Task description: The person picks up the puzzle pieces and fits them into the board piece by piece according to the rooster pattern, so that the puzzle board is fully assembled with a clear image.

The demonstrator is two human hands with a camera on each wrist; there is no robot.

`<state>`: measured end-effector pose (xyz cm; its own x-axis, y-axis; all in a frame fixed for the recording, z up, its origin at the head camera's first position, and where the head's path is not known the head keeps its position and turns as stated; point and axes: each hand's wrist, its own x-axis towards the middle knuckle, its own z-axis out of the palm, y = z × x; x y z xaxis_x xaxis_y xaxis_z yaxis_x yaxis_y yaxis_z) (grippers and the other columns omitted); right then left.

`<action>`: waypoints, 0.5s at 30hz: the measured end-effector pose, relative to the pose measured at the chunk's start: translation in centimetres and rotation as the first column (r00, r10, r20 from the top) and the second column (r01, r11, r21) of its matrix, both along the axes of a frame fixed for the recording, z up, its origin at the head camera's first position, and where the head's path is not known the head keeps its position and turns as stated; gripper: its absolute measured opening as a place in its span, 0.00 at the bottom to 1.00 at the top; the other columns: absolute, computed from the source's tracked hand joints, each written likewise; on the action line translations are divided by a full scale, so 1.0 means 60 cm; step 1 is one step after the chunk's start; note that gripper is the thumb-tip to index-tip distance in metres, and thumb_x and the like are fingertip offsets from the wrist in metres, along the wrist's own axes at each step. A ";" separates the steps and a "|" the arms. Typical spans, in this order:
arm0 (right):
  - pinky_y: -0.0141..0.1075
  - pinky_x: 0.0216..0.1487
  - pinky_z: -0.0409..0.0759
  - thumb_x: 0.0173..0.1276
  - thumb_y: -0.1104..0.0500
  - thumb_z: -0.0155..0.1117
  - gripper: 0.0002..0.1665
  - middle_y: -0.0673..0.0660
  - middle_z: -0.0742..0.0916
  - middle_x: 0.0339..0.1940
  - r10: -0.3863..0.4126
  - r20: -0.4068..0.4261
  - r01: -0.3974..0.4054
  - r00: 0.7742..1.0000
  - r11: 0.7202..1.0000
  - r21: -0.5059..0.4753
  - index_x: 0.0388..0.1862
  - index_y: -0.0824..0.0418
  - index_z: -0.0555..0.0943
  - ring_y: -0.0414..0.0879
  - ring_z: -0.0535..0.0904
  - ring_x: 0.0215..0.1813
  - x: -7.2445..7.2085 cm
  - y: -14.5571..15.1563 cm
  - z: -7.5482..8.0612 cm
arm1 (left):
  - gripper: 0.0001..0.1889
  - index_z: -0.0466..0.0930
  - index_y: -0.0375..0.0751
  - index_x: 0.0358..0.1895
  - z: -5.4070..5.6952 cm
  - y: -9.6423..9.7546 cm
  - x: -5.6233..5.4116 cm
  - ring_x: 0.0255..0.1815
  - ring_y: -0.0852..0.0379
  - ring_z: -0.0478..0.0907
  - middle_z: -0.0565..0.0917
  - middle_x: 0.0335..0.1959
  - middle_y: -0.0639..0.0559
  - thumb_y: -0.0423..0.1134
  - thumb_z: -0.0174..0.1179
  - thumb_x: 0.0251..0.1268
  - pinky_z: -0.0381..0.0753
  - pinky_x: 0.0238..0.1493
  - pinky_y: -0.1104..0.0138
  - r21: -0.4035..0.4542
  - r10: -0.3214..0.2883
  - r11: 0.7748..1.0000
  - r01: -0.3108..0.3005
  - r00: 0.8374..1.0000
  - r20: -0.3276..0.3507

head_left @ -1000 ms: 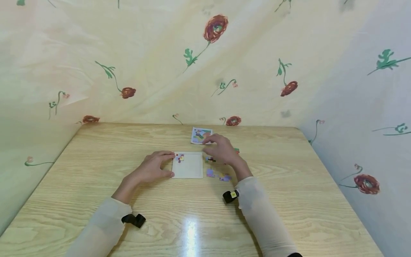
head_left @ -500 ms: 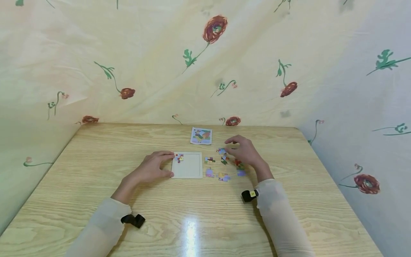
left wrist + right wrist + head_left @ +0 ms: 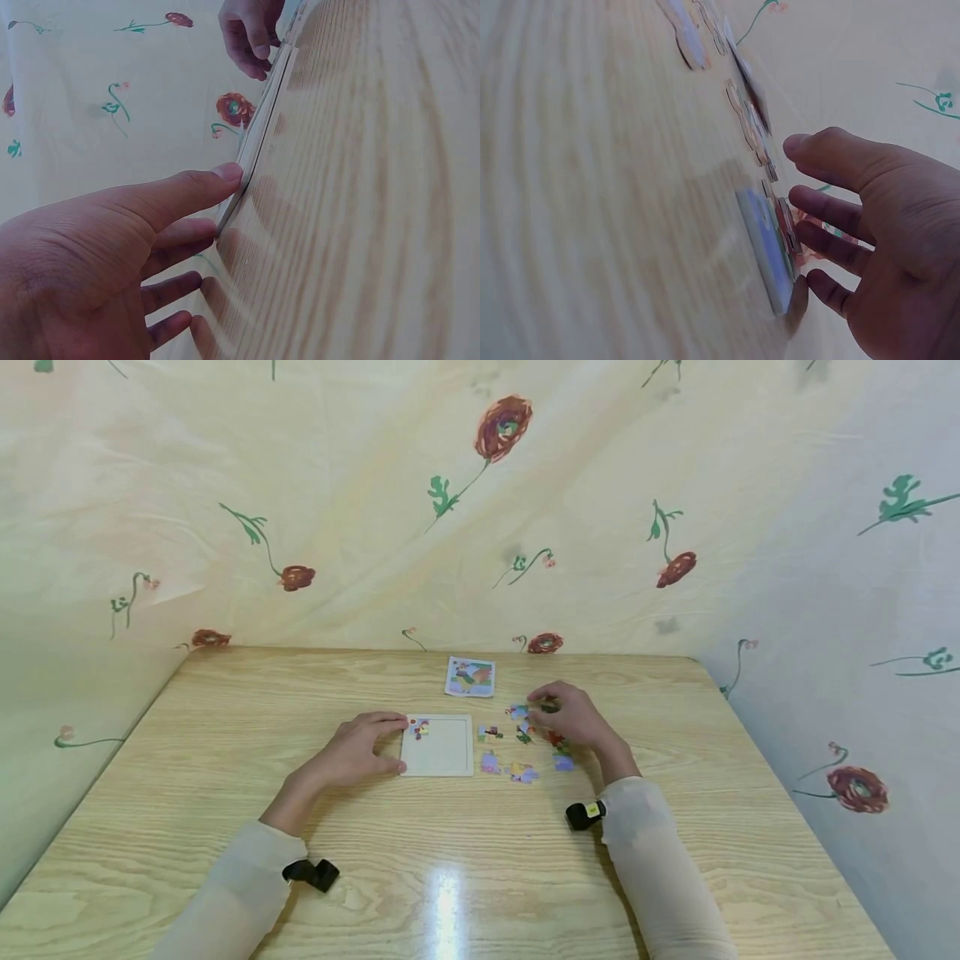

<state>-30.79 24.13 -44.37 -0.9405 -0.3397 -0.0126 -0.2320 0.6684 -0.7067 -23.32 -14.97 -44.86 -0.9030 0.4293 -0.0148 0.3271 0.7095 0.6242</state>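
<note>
In the head view, my left hand [image 3: 358, 748] touches the left edge of a white puzzle tray [image 3: 442, 756] with thumb and index finger spread apart. The left wrist view shows that thumb [image 3: 199, 193] resting on the tray's edge. A small joined patch of puzzle [image 3: 419, 729] lies in the tray's upper left corner. My right hand [image 3: 573, 718] is low over the loose pieces to the tray's right, fingers bent and thumb apart from them. Near its fingertips is a blue puzzle piece [image 3: 517, 712]. In the right wrist view, a thick blue-edged piece [image 3: 765, 247] lies beside its fingers.
A picture card [image 3: 470, 677] of the same style lies behind the tray. Several loose pieces, among them a yellow-and-purple piece [image 3: 522, 772] and a lilac piece [image 3: 490, 763], are spread over the wooden table [image 3: 390, 868]. Flowered cloth [image 3: 360, 510] hangs behind.
My right hand has drawn back from near the picture card to the right, over the loose pieces; its thumb and fingers have since come slightly closer. My left hand stays at the tray.
</note>
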 end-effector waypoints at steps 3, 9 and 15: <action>0.59 0.67 0.76 0.72 0.54 0.69 0.19 0.61 0.82 0.65 0.031 -0.013 -0.031 0.999 0.999 0.014 0.59 0.58 0.85 0.62 0.75 0.69 -0.005 0.001 -0.005 | 0.37 0.73 0.42 0.74 0.000 0.000 0.000 0.80 0.35 0.60 0.69 0.78 0.44 0.47 0.72 0.62 0.54 0.74 0.32 -0.001 0.002 1.000 -0.002 1.000 -0.003; 0.60 0.66 0.76 0.72 0.55 0.70 0.17 0.62 0.81 0.63 0.071 -0.050 -0.069 0.996 0.997 0.029 0.56 0.58 0.86 0.62 0.75 0.67 -0.014 0.004 -0.012 | 0.37 0.72 0.42 0.75 0.001 -0.001 0.000 0.80 0.35 0.60 0.69 0.78 0.43 0.47 0.72 0.62 0.53 0.74 0.32 0.000 0.006 1.000 -0.006 1.000 0.006; 0.60 0.63 0.78 0.72 0.56 0.70 0.16 0.65 0.79 0.65 0.088 -0.089 -0.083 0.992 0.995 0.056 0.55 0.58 0.87 0.64 0.74 0.67 -0.017 0.006 -0.019 | 0.37 0.72 0.42 0.75 0.000 -0.001 -0.001 0.80 0.35 0.60 0.69 0.78 0.43 0.47 0.71 0.63 0.53 0.74 0.32 0.003 0.007 1.000 -0.007 1.000 0.010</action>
